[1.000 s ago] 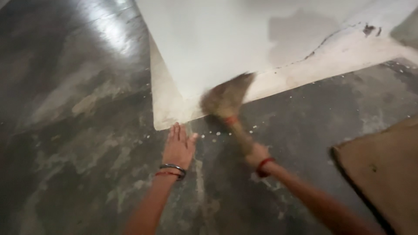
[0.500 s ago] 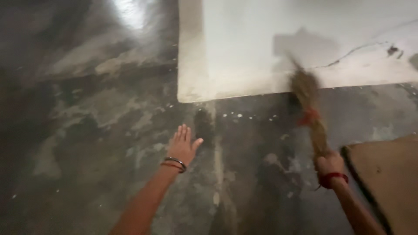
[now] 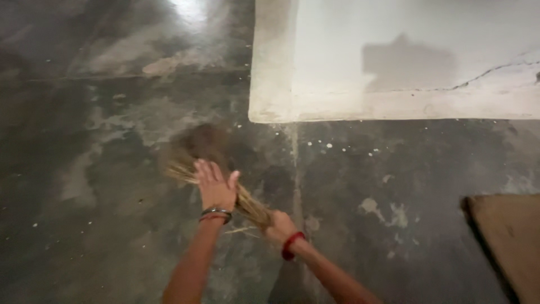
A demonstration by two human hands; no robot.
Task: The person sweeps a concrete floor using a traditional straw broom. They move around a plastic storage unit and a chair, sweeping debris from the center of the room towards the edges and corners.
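My right hand, a red band at its wrist, grips the handle of a short straw broom. The broom's bristles are blurred and spread low over the dark floor to the left, behind my left hand. My left hand is held flat, fingers apart, just in front of the bristles; it holds nothing and wears dark and red bangles. Small white specks lie on the floor near the corner of a pale wall base.
The pale wall rises at the upper right, with a crack along its lower edge. A brown mat lies at the lower right. The dark floor is worn and patchy, with a bright reflection at the top.
The broom has swung from the wall base at the right across to the left, now low behind my left hand. My right hand followed it leftward. The view shifted slightly.
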